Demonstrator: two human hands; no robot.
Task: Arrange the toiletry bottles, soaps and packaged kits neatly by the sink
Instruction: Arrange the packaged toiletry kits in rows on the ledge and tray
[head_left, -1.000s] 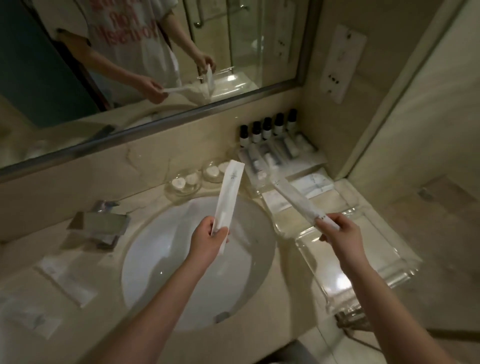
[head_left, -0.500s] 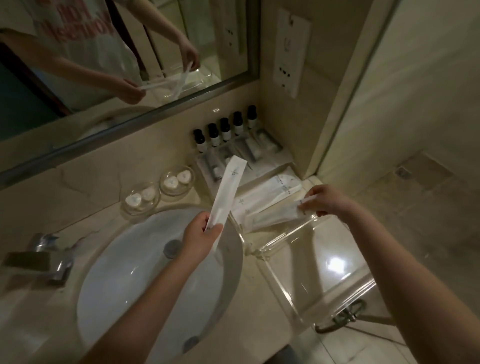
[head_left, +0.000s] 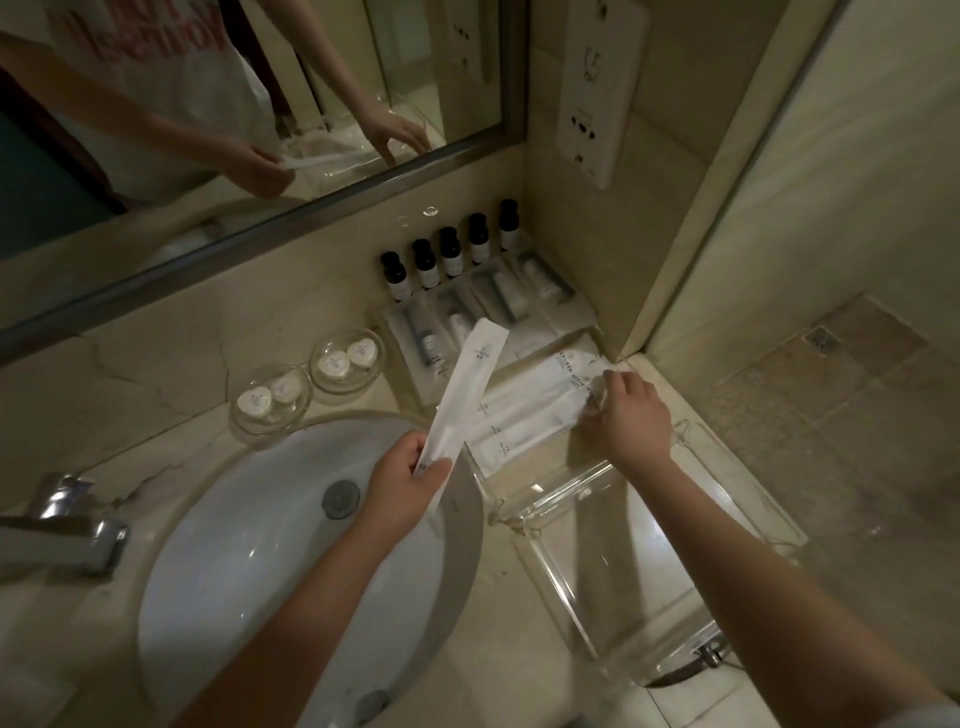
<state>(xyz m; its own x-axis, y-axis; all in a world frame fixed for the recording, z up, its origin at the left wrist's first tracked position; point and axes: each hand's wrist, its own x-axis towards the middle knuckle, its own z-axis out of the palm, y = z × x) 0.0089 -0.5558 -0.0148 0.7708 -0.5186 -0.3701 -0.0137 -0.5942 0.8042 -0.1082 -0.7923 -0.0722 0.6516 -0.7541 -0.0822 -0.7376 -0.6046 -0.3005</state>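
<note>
Gripping packet (head_left: 470, 395), seemingly paper: left hand (head_left: 410, 483).

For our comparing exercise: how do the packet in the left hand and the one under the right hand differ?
The held packet is raised and tilted, gripped by the left hand; the counter packet lies flat, pinched by the right hand, beside similar ones. Both are long and white.

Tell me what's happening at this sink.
A person is tidying toiletries beside the sink. The left hand holds a long white packet up over it, while the right hand pinches the end of a flat packet lying in a row of similar ones on the counter. Five dark-capped bottles stand in a line behind them, and wrapped soaps sit in two glass dishes.
</note>
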